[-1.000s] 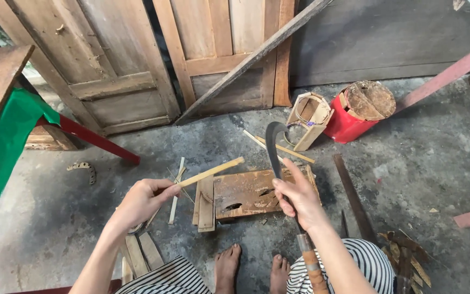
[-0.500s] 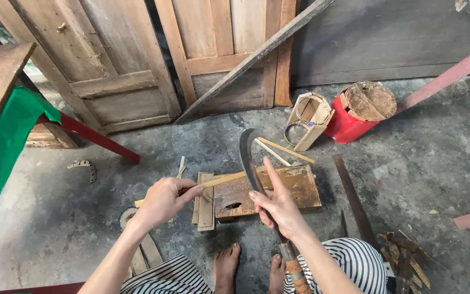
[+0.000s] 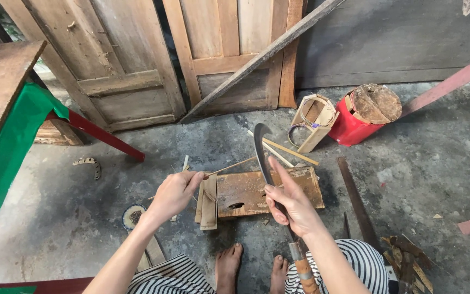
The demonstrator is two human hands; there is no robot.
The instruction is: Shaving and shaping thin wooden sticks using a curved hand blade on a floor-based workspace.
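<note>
A thin, pale bamboo strip (image 3: 229, 166) is pinched at its near end by the left hand (image 3: 174, 191) and slants up to the right over a worn wooden chopping board (image 3: 267, 190) lying flat on the concrete. A long knife with a dark, curved, hooked blade (image 3: 262, 152) points away, its wooden handle near the right hand (image 3: 292, 204), whose fingers rest along the blade.

The light is soft, even daylight, rather dim toward 11 o'clock behind the wooden doors (image 3: 137, 60). Shadows on the concrete floor (image 3: 420, 163) are weak. No glare. Focus is sharp; straight lines bend slightly near the edges.
</note>
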